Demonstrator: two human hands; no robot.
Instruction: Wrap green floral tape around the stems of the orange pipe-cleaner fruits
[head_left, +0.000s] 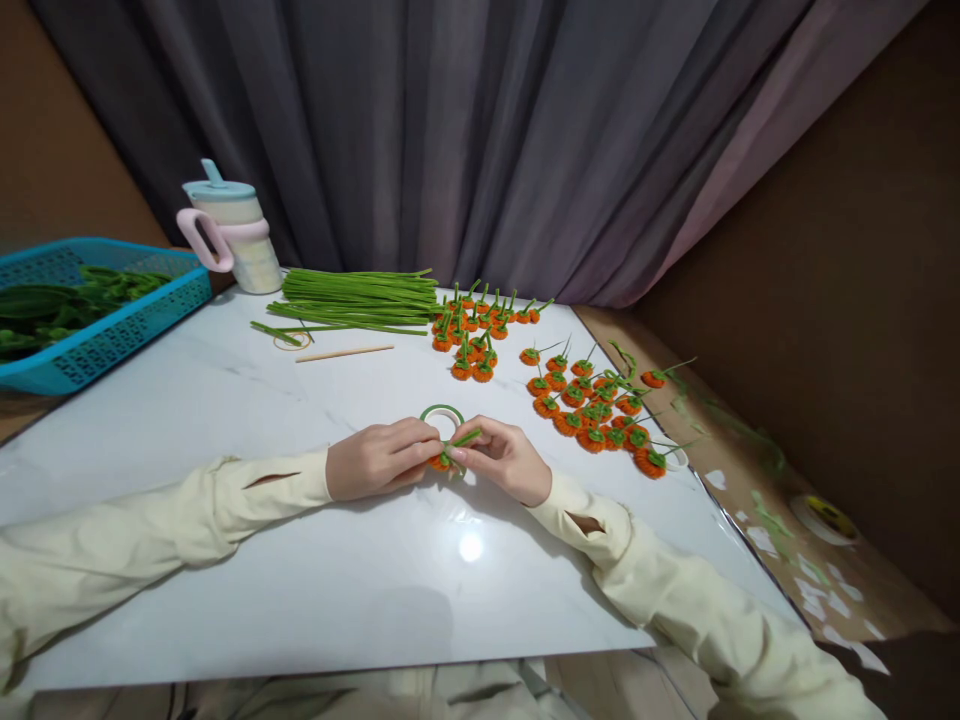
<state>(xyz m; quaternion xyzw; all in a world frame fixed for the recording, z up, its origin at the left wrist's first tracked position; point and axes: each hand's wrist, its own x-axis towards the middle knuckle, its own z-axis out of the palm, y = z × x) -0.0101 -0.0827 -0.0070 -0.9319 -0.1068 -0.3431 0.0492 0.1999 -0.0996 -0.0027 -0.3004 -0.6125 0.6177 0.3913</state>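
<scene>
My left hand (379, 457) and my right hand (504, 458) meet at the middle of the white table (225, 420). Both pinch one small orange pumpkin-like piece (440, 462) with a green stem (465, 438) sticking up to the right. A roll of green tape (441, 413) lies on the table just behind my fingers. Both sleeves are cream-coloured.
Several finished orange pieces lie in two groups, at the back centre (472, 335) and to the right (592, 405). A bundle of green stems (352, 298), a wooden stick (343, 353), a lidded mug (229, 230) and a blue basket (90, 310) with green leaves stand at back left. A curtain hangs behind.
</scene>
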